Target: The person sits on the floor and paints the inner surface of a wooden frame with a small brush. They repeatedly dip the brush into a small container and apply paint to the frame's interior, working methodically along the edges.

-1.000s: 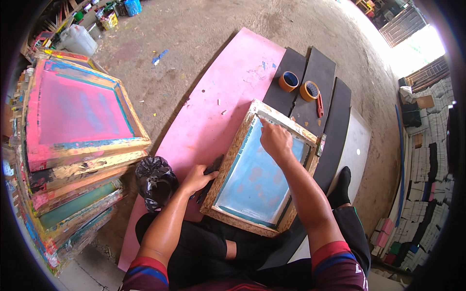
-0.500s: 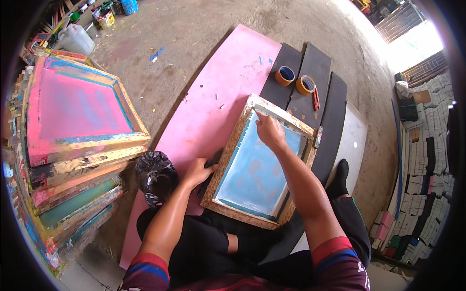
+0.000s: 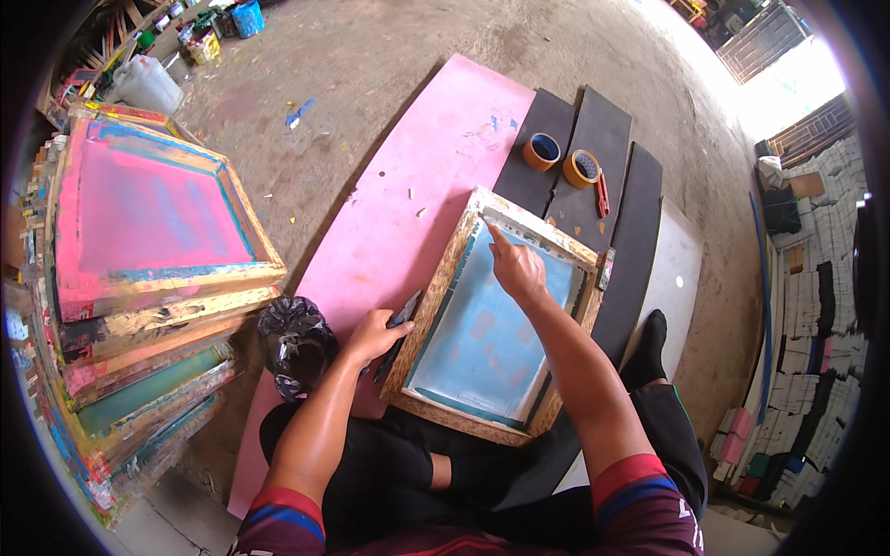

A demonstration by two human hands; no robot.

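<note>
A wooden-framed printing screen with pale blue mesh lies tilted before me on the boards. My right hand is over its upper part. The index finger stretches to the mesh's far left corner, and the other fingers are curled in with no object visible in them. Beside the frame's left edge, my left hand is closed on a thin black piece, its thumb pointing toward the wood. What this piece is made of cannot be told. A crumpled black plastic bag sits left of that hand.
Two tape rolls and a red cutter lie beyond the screen on black boards. A pink board extends on the left. Paint-stained screens are stacked at far left; white stacks line the right.
My right index finger has shifted slightly down at the screen's far left corner. The whole view has moved slightly. My left hand stays beside the frame.
</note>
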